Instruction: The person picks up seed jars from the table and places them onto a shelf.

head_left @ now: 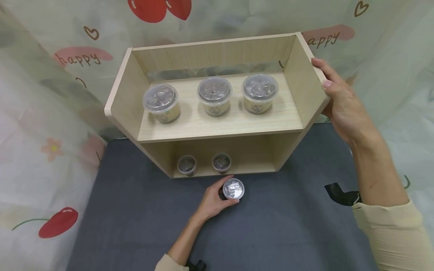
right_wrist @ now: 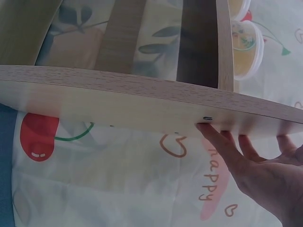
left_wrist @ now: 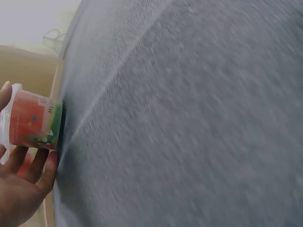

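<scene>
In the head view, my left hand (head_left: 214, 201) grips a small lidded tub (head_left: 233, 188) with a clear, shiny lid, just in front of the shelf's lower compartment. The left wrist view shows the tub (left_wrist: 35, 118) with a red and green printed side, fingers and thumb of my left hand (left_wrist: 21, 189) around it. My right hand (head_left: 344, 103) touches the right side panel of the light wooden shelf (head_left: 217, 136). In the right wrist view, several fingertips of my right hand (right_wrist: 265, 175) press against that panel's outer face (right_wrist: 142, 113).
On the upper board stand three larger lidded tubs: a left tub (head_left: 162, 102), a middle tub (head_left: 214, 96) and a right tub (head_left: 259, 93). Below are two small tubs, one left (head_left: 187, 165) and one right (head_left: 221, 162). Dark grey cloth (head_left: 288, 226) covers the table; a printed curtain (head_left: 230, 19) hangs behind.
</scene>
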Motion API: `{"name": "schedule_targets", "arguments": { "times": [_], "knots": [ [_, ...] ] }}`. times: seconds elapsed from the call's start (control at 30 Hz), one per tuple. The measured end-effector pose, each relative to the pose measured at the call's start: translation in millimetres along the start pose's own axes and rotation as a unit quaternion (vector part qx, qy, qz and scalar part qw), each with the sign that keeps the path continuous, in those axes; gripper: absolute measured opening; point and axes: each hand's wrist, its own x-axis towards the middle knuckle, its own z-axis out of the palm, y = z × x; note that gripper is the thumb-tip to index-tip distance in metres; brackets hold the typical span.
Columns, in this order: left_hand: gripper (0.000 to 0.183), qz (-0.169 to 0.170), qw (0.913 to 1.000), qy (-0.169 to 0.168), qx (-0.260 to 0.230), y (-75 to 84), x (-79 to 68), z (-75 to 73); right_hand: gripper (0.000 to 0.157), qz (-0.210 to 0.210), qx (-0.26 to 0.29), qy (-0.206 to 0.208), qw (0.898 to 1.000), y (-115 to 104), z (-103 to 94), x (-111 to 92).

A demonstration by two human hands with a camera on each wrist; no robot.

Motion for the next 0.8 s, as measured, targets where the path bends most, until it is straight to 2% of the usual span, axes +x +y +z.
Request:
{"name": "schedule_targets", "arguments": {
  "times": [0.17, 0.4, 0.6, 0.8],
  "knots": [
    [0.080, 0.003, 0.9998, -0.005, -0.020, 8.5, 10.2, 8.1, 0.046, -0.003, 0.006, 0.002, 1.000, 2, -0.2, 0],
    [0.079, 0.025, 0.9990, -0.002, -0.038, 19.7, 24.0, 18.7, 0.045, -0.008, 0.009, 0.000, 1.000, 3, -0.4, 0],
    [0.078, 0.006, 0.9980, 0.005, -0.062, 24.4, 32.6, 27.8, 0.045, -0.007, 0.009, 0.012, 1.000, 3, -0.5, 0],
    [0.078, -0.003, 0.9978, 0.038, -0.053, 23.7, 40.5, 37.5, 0.045, -0.010, 0.016, -0.004, 1.000, 4, -0.7, 1]
  ]
}}
